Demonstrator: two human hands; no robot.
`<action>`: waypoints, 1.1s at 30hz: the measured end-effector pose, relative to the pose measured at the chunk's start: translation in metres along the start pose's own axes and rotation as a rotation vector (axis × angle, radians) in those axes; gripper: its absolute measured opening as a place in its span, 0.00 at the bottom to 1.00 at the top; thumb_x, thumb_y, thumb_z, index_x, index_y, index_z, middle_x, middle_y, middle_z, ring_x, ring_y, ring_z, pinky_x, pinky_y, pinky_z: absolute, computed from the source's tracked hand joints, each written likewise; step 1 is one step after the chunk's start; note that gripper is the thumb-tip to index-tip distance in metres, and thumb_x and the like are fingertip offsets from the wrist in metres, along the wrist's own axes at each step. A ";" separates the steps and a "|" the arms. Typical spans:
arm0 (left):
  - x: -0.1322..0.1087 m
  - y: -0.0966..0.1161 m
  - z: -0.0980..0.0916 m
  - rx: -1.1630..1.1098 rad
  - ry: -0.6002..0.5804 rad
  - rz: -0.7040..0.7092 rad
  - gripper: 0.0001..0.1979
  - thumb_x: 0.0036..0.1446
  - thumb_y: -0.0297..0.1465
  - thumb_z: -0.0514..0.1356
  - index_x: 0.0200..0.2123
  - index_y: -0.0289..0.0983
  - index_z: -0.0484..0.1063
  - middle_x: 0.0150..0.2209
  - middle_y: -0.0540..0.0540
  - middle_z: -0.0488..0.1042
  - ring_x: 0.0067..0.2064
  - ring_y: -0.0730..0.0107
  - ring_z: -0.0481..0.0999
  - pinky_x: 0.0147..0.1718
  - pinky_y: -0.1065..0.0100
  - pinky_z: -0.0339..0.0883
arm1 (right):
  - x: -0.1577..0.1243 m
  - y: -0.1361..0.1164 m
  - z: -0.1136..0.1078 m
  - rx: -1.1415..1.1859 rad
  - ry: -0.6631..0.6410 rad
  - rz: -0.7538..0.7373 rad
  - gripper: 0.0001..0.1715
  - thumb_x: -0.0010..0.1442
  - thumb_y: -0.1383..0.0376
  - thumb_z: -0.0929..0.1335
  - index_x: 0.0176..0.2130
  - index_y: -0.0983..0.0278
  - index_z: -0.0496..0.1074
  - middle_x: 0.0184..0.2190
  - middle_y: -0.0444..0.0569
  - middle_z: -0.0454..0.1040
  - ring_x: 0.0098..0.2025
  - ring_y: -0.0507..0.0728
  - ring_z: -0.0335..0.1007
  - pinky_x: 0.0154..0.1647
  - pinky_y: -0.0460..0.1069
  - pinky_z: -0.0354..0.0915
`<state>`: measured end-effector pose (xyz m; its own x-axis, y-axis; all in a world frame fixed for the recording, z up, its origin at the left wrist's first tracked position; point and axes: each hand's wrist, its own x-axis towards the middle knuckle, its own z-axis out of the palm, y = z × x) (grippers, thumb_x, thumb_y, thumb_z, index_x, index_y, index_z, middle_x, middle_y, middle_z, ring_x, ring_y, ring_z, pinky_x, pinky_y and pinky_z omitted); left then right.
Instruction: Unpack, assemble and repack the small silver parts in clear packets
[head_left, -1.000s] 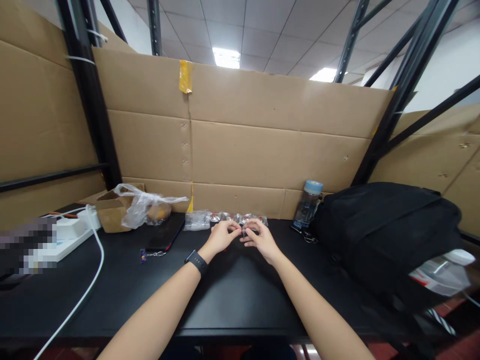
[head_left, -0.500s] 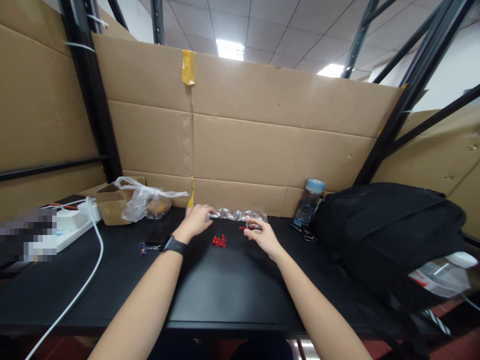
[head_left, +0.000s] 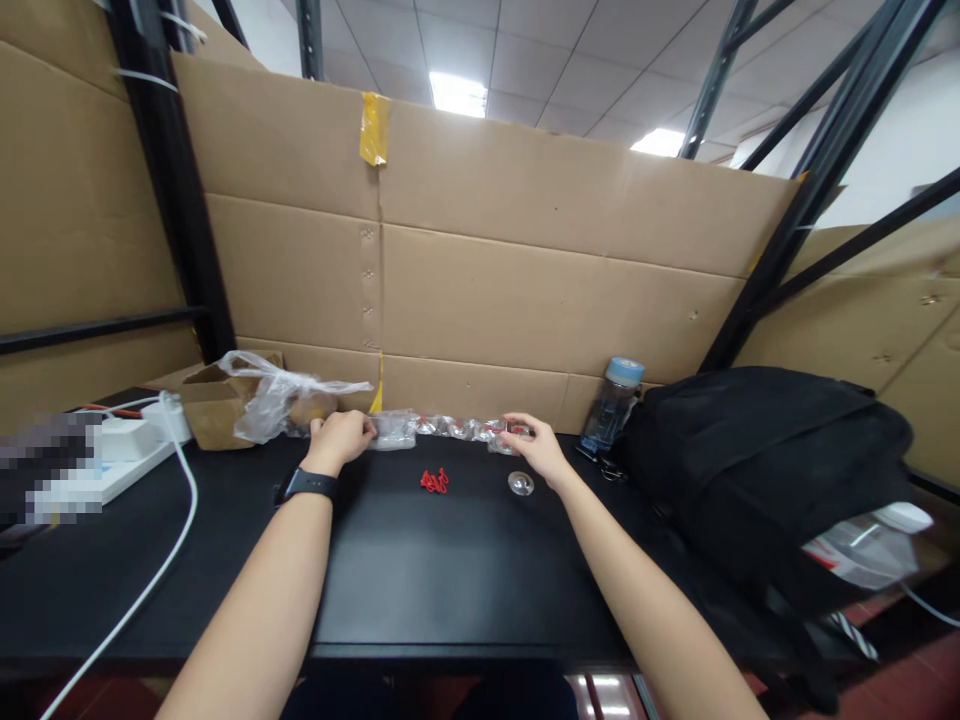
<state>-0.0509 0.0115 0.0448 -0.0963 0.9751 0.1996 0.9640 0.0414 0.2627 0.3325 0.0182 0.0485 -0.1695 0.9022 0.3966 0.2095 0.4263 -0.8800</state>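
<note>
My left hand (head_left: 345,438) has its fingers curled in at the left end of a clear plastic packet (head_left: 394,430) by the cardboard wall. At the other end of the same row, my right hand (head_left: 541,452) has its thumb and fingers around a small clear packet (head_left: 501,440) with red in it. Several similar shiny packets (head_left: 451,427) lie in between. A small pile of red cords (head_left: 434,481) rests on the black table, in front of the row. Below my right fingers lies a clear round disc (head_left: 520,484).
To the left stand a cardboard box (head_left: 217,408), a tied plastic bag (head_left: 281,395) and a white power strip (head_left: 124,470) with a cable. On the right are a blue-lidded bottle (head_left: 611,405) and a black backpack (head_left: 765,470).
My left hand has moved left, uncovering the clear packet's left part. My right hand has shifted slightly up to the packets; the red-corded item near its fingers no longer shows, and the disc is visible.
</note>
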 end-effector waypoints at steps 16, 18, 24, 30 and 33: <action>-0.019 0.036 -0.026 -0.020 0.378 0.008 0.13 0.59 0.36 0.54 0.37 0.40 0.79 0.40 0.40 0.82 0.47 0.48 0.77 0.50 0.51 0.60 | -0.008 0.030 -0.028 -0.054 0.153 -0.002 0.31 0.50 0.51 0.76 0.49 0.65 0.76 0.44 0.55 0.79 0.32 0.55 0.77 0.32 0.49 0.72; -0.024 0.059 -0.023 -0.085 0.468 0.151 0.12 0.61 0.35 0.54 0.39 0.40 0.77 0.41 0.42 0.82 0.48 0.52 0.77 0.51 0.55 0.59 | -0.010 0.032 -0.028 -0.080 0.175 -0.028 0.30 0.51 0.51 0.75 0.49 0.65 0.76 0.46 0.56 0.78 0.32 0.55 0.76 0.33 0.50 0.73; -0.045 0.134 0.026 -0.089 0.225 0.537 0.08 0.60 0.29 0.56 0.36 0.40 0.75 0.38 0.44 0.82 0.43 0.59 0.78 0.49 0.60 0.60 | -0.010 0.030 -0.027 -0.272 0.168 -0.164 0.24 0.55 0.54 0.74 0.49 0.63 0.78 0.47 0.55 0.77 0.35 0.55 0.76 0.40 0.51 0.74; -0.055 0.151 0.054 -0.106 -0.035 0.724 0.06 0.59 0.29 0.58 0.34 0.39 0.76 0.36 0.46 0.81 0.39 0.62 0.78 0.46 0.61 0.60 | -0.015 0.025 -0.029 -0.376 0.115 -0.146 0.24 0.54 0.56 0.74 0.50 0.60 0.76 0.43 0.50 0.80 0.33 0.54 0.74 0.40 0.51 0.72; -0.054 0.145 0.054 -0.120 -0.079 0.753 0.10 0.63 0.37 0.58 0.39 0.42 0.78 0.40 0.46 0.81 0.44 0.60 0.77 0.49 0.58 0.59 | -0.016 0.021 -0.029 -0.427 0.074 -0.152 0.23 0.52 0.56 0.75 0.47 0.60 0.76 0.39 0.48 0.80 0.31 0.53 0.72 0.37 0.49 0.70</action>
<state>0.1078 -0.0234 0.0214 0.5981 0.7437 0.2987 0.7285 -0.6599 0.1842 0.3673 0.0142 0.0314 -0.1625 0.8232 0.5440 0.5684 0.5287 -0.6303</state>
